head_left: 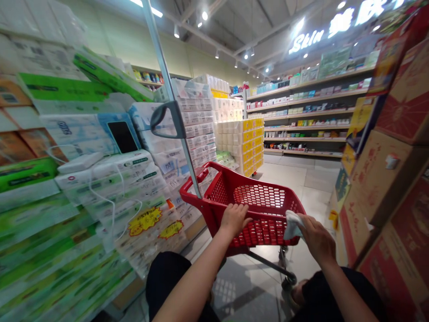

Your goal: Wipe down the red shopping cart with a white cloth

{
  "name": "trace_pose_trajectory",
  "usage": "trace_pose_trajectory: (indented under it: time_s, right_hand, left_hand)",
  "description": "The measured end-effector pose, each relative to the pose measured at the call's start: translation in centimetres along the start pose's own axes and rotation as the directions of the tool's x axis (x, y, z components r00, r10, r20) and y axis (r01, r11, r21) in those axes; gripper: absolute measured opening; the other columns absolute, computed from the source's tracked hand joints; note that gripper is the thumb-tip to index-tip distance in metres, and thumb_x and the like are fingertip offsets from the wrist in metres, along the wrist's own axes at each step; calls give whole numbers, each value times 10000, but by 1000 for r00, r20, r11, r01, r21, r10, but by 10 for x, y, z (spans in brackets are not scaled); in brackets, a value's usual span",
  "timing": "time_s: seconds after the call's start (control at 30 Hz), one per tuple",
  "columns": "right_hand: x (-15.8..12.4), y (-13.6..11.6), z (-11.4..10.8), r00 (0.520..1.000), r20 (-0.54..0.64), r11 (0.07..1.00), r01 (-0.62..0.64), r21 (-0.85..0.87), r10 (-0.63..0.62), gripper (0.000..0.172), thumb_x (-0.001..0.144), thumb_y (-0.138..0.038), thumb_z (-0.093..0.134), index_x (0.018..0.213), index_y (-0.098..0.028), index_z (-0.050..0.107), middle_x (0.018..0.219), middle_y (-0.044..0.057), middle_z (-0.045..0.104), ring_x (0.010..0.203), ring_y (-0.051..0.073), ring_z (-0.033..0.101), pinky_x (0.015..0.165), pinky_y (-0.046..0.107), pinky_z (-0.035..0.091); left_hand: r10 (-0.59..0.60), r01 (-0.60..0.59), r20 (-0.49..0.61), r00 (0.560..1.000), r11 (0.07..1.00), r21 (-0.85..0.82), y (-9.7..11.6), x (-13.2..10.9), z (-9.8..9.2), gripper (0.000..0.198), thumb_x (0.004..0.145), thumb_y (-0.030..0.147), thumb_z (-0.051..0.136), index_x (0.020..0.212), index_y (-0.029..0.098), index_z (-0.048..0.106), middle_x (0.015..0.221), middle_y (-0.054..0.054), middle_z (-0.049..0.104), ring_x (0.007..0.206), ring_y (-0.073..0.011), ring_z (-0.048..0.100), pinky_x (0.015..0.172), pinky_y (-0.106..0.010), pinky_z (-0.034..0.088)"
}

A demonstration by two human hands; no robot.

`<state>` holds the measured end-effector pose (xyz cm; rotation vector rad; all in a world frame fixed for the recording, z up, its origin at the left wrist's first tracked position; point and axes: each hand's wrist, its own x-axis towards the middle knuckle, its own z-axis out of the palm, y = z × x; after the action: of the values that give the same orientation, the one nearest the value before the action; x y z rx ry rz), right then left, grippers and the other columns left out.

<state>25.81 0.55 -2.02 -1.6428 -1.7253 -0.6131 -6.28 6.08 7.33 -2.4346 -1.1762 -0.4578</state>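
Note:
A red plastic shopping basket on wheels (258, 197) stands on the tiled floor in front of me, its metal pull handle (167, 118) raised up to the left. My left hand (234, 219) grips the near rim of the basket, fingers curled over the edge. My right hand (317, 239) is closed on a white cloth (292, 225), which it presses against the basket's right near corner. My knees in dark trousers show at the bottom of the view.
Stacks of tissue packs (100, 179) fill the left side, with a phone (123, 136) and a white power bank (80, 162) resting on them. Brown and red cartons (395, 170) line the right. Stocked shelves (301, 116) and yellow boxes (251, 143) stand across the aisle.

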Motion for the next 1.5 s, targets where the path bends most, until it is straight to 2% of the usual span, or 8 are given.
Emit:
trace_pose_trajectory:
  time_s: [0.13,0.33,0.53,0.67,0.77,0.93,1.3,1.5]
  right_hand:
    - [4,4,-1,1000,-3,998,26,-54,-26,400,969,-475,381,1226,-244,584,1174,88,653,1084,270,531,847,384,419]
    - [17,-16,6,997,49,996,63,66,-67,421,978,-479,359,1142,-189,616,1083,109,652,1057,259,545,947,400,386]
    - [42,-101,15,988,108,993,109,41,-113,352,992,-408,362,1180,-225,595,1071,89,633,1013,253,530,921,399,380]
    - [62,-169,25,971,142,978,180,102,-193,330,993,-364,378,1220,-208,561,1110,103,622,1002,249,531,885,393,403]
    - [69,-189,30,961,135,964,220,149,-240,327,1004,-323,353,1250,-210,536,1151,103,618,1036,236,535,898,382,412]
    - [59,-154,21,949,133,947,259,190,-286,351,1006,-357,358,1301,-262,522,1200,72,620,1012,213,565,827,338,436]
    - [10,10,6,996,14,996,91,25,-92,430,975,-504,342,1201,-259,614,1102,83,655,1044,245,560,1017,450,328]
    - [22,-33,8,997,37,996,71,52,-73,416,978,-471,368,1220,-224,600,1094,96,642,1052,252,548,958,398,381]
  left_hand:
    - [47,-47,14,999,998,45,-26,0,-16,475,819,473,700,1196,222,556,1108,-69,616,981,-227,565,908,-375,373]
    - [-137,129,90,986,987,90,-47,-5,-18,446,813,610,634,933,181,637,837,-89,673,835,-255,616,809,-376,389]
    - [-143,132,75,987,982,133,-43,-4,-12,744,770,635,666,1335,188,482,854,-86,689,815,-263,640,765,-344,383]
    - [-147,134,84,986,980,148,-44,-3,-13,791,792,605,666,1407,180,409,868,-89,688,823,-263,642,761,-344,382]
    - [-151,137,87,985,979,152,-45,-4,-13,779,805,531,691,1425,174,385,882,-87,688,838,-255,641,767,-340,383]
    - [-133,121,86,987,984,133,-40,-6,-17,811,796,600,665,1429,182,377,864,-80,682,821,-260,644,754,-343,388]
    - [-121,113,65,991,988,106,-25,-7,-18,769,822,666,577,1404,196,401,883,-84,667,798,-252,635,738,-342,386]
    - [-125,117,63,990,985,124,-29,-6,-17,763,820,650,593,1402,191,410,883,-88,666,803,-259,630,733,-344,382]
